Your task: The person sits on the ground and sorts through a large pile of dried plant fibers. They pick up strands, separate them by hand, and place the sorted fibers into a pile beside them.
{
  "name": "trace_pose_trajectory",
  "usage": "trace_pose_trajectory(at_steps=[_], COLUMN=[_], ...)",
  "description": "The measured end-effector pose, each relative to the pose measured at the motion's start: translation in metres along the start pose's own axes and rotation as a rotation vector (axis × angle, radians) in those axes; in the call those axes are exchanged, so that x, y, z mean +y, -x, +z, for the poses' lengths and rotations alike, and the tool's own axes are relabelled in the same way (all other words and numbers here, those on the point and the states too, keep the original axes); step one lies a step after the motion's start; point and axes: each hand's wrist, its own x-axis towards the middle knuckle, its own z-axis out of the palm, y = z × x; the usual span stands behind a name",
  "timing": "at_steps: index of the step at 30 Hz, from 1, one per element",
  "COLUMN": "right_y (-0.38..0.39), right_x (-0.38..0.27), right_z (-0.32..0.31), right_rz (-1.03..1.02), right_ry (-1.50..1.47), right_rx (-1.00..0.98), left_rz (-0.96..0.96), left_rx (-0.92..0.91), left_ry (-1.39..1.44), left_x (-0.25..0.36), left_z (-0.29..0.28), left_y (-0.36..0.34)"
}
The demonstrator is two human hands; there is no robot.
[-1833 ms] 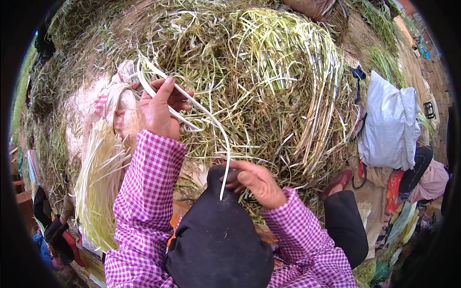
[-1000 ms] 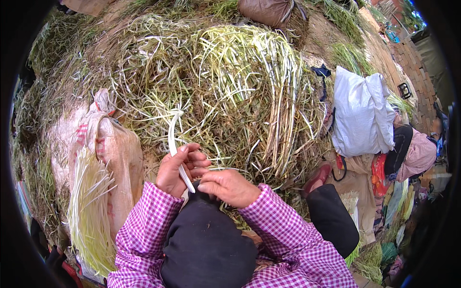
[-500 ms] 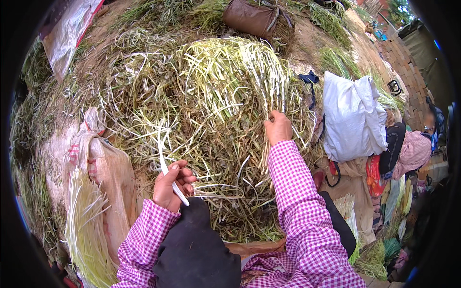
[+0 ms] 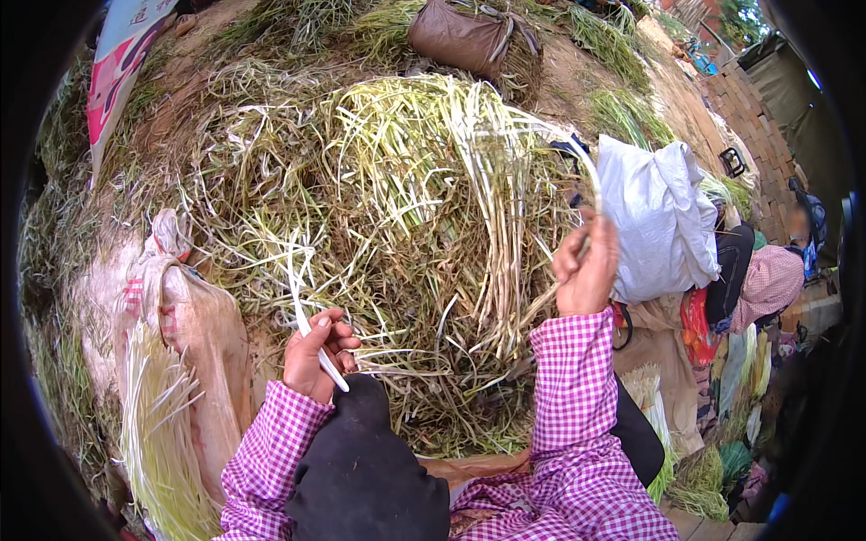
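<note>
My left hand (image 4: 311,361) is closed on a slim white stalk (image 4: 299,302) that slants across the palm, one end pointing up over the heap and the other beside my dark-clad knee. To the right, my right hand (image 4: 586,270), slightly blurred, grips a long pale leafy stalk (image 4: 577,149). Its top bends over toward the pile, and its brownish lower end hangs below my fingers. Between the hands lies a bunch of yellow-white leafy stalks (image 4: 501,203), root ends toward me. They rest on a wide heap of withered leaves (image 4: 397,279).
A sorted bundle of pale stalks (image 4: 153,415) rests on a beige sack (image 4: 212,334) at the left. A stuffed white sack (image 4: 654,216) stands at the right. A brown bundle (image 4: 460,36) lies at the back. Another person's checked sleeve (image 4: 767,284) shows far right.
My right hand has risen from the bunch and moved right, carrying a stalk away with it. The left hand keeps its white stalk almost in place.
</note>
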Motion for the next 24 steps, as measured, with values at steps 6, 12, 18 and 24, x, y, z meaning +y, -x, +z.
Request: trace_pose_trajectory(at_steps=[6,12,18,24], right_y=[0.09,0.164,0.185,0.184], right_x=[0.035,0.087,0.093,0.103], right_z=[0.044,0.057,0.063,0.072], right_rz=[0.613,0.515,0.357,0.819], right_ry=[0.084,0.464,0.585,0.022], right_rx=[-0.507,-1.003,-1.227,-0.743], left_rz=[0.003,-0.034,-0.047,-0.015], left_rx=[0.02,0.056,0.106,0.145], left_ry=[-0.145,-0.332,-0.395,-0.272], left_x=[0.002,0.007,0.008,0.01], left_z=[0.009,0.014,-0.007,-0.008], left_y=[-0.001,0.0,0.007,0.009])
